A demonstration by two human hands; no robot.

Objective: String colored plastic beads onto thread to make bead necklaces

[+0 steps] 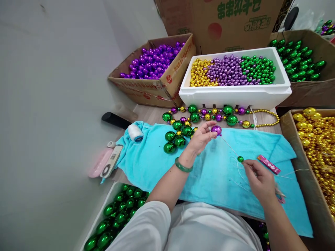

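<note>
A pale wooden desk carries everything. A turquoise towel covers most of its near part and hangs over the front edge. Behind the towel a bead strand lies on the bare wood, just before a white foam box at the far edge. A cardboard box stands to the left of the foam box, touching it. At the left edge lie a black bar, a pink case and a white gadget, side by side.

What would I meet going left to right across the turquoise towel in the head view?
White thread spool → cluster of green balls → left hand → purple bead in its grip → small green bead → right hand.
</note>
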